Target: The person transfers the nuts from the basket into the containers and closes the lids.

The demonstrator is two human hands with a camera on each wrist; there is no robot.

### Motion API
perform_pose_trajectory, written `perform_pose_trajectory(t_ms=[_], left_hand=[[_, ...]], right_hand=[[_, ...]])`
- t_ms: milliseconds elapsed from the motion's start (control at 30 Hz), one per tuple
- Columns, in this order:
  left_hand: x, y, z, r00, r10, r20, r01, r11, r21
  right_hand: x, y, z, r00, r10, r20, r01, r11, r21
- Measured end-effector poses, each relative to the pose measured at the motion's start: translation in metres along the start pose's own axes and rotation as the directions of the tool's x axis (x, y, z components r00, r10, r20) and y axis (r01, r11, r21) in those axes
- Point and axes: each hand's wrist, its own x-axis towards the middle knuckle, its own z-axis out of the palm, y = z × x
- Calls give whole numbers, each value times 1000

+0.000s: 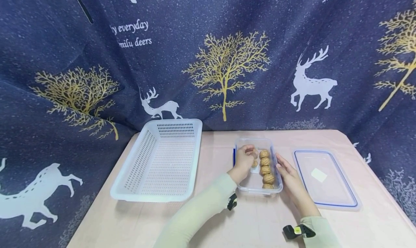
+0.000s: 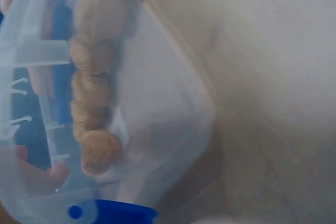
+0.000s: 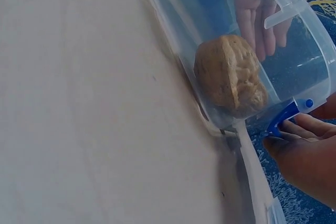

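A clear plastic food box with blue side latches stands on the pink-covered table. A row of several walnuts runs along its right half. My left hand reaches over the left wall into the box, close over one more walnut. In the right wrist view, the left fingers show extended through the clear plastic, with nothing between them. My right hand rests along the box's right side, its straight fingers at the wall, beside the blue latch.
The box's clear lid with a blue seal and a pale square label lies to the right. On the left stands a white perforated basket. A navy curtain with deer and trees hangs behind the table.
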Motion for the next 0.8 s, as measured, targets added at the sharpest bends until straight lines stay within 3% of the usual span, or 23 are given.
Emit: perform_pose_trajectory(t_ms=[200,300,433,667,800], left_hand=[[-5,10,3,1000,-15,6,15,999,-38],[-12,16,8,1000,-7,1,7,1000,-30],[-26,24,20,998,55,29,-55,998,16],[-58,32,48,971,146,187,-160,985,58],[-73,31,63,952,147,269,-175,981,82]], right_hand=[[2,-3,-5,1000,-11,-22,10,999,-40],[2,-9,-10,996,-57,-63,45,982,-186],[-2,-18,-24,980,-157,-122,98,916,-389],[-13,-32,-61,948,-265,-175,171,890,-423],[-19,-35,-86,936,-275,-222,135,859,-493]])
